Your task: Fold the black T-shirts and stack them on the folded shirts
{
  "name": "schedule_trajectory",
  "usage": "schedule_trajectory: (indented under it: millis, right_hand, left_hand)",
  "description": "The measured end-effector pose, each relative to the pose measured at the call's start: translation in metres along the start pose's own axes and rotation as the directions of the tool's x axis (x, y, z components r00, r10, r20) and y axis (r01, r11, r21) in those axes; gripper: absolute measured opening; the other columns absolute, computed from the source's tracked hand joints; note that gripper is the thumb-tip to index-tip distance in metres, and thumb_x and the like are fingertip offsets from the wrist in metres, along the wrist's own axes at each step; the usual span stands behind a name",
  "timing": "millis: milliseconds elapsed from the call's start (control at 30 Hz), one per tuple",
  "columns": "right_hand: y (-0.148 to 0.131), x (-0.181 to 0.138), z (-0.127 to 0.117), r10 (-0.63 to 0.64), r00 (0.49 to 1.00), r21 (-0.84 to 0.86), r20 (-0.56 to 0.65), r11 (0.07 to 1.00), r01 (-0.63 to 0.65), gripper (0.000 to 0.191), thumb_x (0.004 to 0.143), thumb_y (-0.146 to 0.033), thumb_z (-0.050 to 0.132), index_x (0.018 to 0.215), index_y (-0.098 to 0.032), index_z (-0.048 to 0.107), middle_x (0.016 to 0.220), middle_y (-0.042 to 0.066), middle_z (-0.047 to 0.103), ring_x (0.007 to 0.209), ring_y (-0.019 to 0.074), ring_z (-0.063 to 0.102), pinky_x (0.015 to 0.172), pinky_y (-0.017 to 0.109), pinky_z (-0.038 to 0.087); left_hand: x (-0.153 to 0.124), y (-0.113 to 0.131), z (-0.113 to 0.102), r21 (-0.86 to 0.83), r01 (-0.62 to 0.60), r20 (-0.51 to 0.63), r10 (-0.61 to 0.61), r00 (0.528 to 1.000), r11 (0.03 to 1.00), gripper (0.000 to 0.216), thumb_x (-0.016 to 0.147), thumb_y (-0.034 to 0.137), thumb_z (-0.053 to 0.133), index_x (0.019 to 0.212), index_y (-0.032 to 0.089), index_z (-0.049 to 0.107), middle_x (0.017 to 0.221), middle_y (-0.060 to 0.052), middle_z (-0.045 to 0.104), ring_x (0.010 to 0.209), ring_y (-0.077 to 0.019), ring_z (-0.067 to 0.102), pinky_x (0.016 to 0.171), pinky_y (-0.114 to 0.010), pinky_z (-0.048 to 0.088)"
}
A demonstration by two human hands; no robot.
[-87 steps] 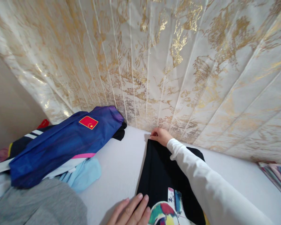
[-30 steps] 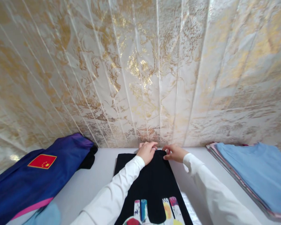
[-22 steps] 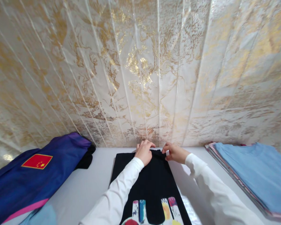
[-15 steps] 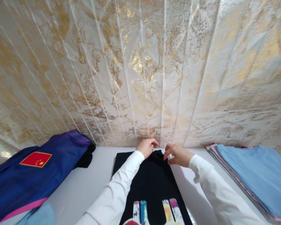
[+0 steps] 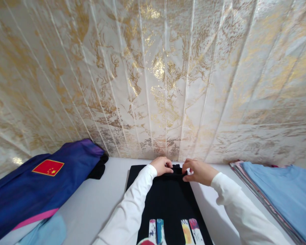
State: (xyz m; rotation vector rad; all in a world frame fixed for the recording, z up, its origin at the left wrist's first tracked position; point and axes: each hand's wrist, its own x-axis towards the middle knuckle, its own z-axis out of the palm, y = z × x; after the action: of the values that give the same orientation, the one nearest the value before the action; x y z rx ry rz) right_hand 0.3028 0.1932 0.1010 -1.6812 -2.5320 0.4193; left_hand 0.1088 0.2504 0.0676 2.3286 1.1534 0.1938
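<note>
A black T-shirt (image 5: 172, 200) with a colourful print near its lower part lies flat and narrow in front of me. Its neckline is at the far end, close to the curtain-like backdrop. My left hand (image 5: 162, 166) pinches the left side of the collar between thumb and fingers. On the collar's right side, my right hand (image 5: 199, 170) grips the fabric the same way. The collar between the two hands is slightly lifted and spread, showing a dark opening. Both wrists are covered by white sleeves.
A dark blue garment (image 5: 73, 163) with a red flag patch lies at the left, with black and light blue cloth (image 5: 48, 231) beside it. Folded shirts are stacked at the right, a light blue shirt (image 5: 283, 190) on top. A gold-patterned backdrop (image 5: 153, 85) borders the white table (image 5: 91, 204).
The collar, bunched before, is now stretched wider and straighter between my hands. My left hand's fingers have come lower onto it. The whole view has shifted slightly.
</note>
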Motion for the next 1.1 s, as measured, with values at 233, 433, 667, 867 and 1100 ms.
schedule_trajectory:
  millis: [233, 433, 667, 867, 1100]
  right_hand:
    - [-0.001, 0.009, 0.005, -0.186, 0.971, 0.078, -0.147, 0.977, 0.199, 0.011, 0.072, -0.026, 0.067, 0.082, -0.022, 0.07, 0.115, 0.007, 0.057, 0.106, 0.0243, 0.051, 0.093, 0.037, 0.039]
    - [0.014, 0.002, -0.008, -0.185, 0.97, 0.434, -0.155, 0.87, 0.235, 0.026, 0.081, -0.043, 0.055, 0.085, -0.019, 0.063, 0.116, 0.008, 0.058, 0.107, 0.0222, 0.053, 0.088, 0.035, 0.043]
    - [0.019, 0.012, 0.007, -0.058, 0.988, 0.681, -0.142, 0.719, 0.14, 0.031, 0.076, -0.049, 0.055, 0.083, -0.019, 0.053, 0.085, 0.002, 0.06, 0.082, 0.017, 0.059, 0.071, 0.03, 0.05]
    - [0.023, 0.034, 0.047, 0.18, 0.969, 0.656, -0.171, 0.755, -0.024, 0.02, 0.075, -0.033, 0.05, 0.092, -0.021, 0.048, 0.068, -0.005, 0.052, 0.053, 0.0121, 0.053, 0.05, 0.026, 0.045]
    - [0.026, 0.039, 0.059, 0.234, 0.93, 0.584, -0.284, 0.811, -0.026, 0.028, 0.081, -0.023, 0.043, 0.109, -0.021, 0.043, 0.068, -0.005, 0.056, 0.051, 0.0119, 0.056, 0.054, 0.026, 0.047]
  left_hand:
    - [-0.003, -0.002, -0.001, -0.091, 0.014, -0.007, -0.014, 1.0, 0.996, 0.024, 0.091, 0.032, 0.057, 0.106, 0.013, 0.059, 0.103, -0.005, 0.061, 0.087, -0.0183, 0.062, 0.075, -0.036, 0.053]
    - [-0.005, -0.006, -0.01, -0.218, 0.027, 0.015, -0.024, 1.0, 0.975, 0.026, 0.092, 0.032, 0.055, 0.112, 0.014, 0.056, 0.105, -0.006, 0.06, 0.086, -0.0176, 0.062, 0.074, -0.035, 0.053]
    - [-0.015, -0.008, -0.023, -0.237, 0.058, 0.07, -0.043, 0.997, 0.97, 0.026, 0.091, 0.034, 0.056, 0.105, 0.013, 0.06, 0.104, -0.005, 0.061, 0.09, -0.0206, 0.061, 0.078, -0.037, 0.052]
    - [-0.013, -0.011, -0.023, -0.135, 0.159, 0.008, -0.16, 0.987, 0.978, 0.028, 0.092, 0.035, 0.055, 0.11, 0.014, 0.058, 0.108, -0.006, 0.06, 0.092, -0.0204, 0.061, 0.079, -0.039, 0.052]
    - [-0.015, -0.01, -0.025, 0.032, 0.198, -0.013, -0.198, 0.98, 0.98, 0.027, 0.091, 0.034, 0.057, 0.108, 0.014, 0.058, 0.108, -0.006, 0.06, 0.092, -0.0205, 0.061, 0.08, -0.039, 0.052]
